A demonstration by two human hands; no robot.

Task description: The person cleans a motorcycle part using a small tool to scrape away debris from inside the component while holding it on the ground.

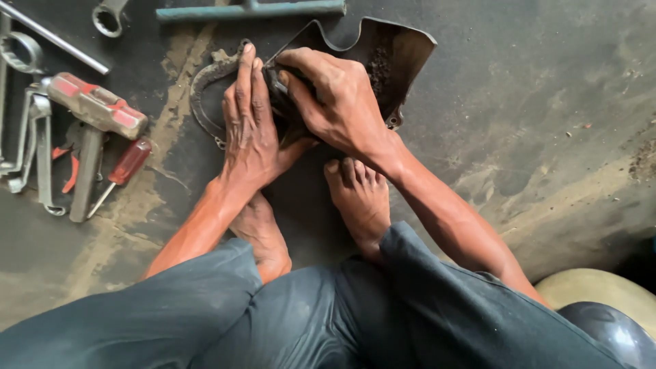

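Two bare hands meet over one dirty part in the head view, the only view we have. Our left hand [249,126] lies flat, with its fingers stretched straight along the dark metal cover [389,58], and it presses down on it; this grip is not clenched, it is an open palm resting on the part. Our right hand [335,102] comes from the other side, and its fingers are curled around a small dark piece at the middle of the cover; what this piece is we cannot tell, because the fingers hide it. The cover lies on the floor [547,137], directly under both grips, and its curved edge rises beyond the right hand. A ring-shaped gasket [205,85] shows beside the left grip, partly under the palm. Just below the grips our two bare feet [359,198] stand on the floor, near the wrists.

Well apart from the left grip, on its outer side, lie a red-handled hammer [96,109], a screwdriver with red handle [126,164] and some ring spanners [20,51]. Beyond the grips a greenish bar [253,10] lies across the floor.
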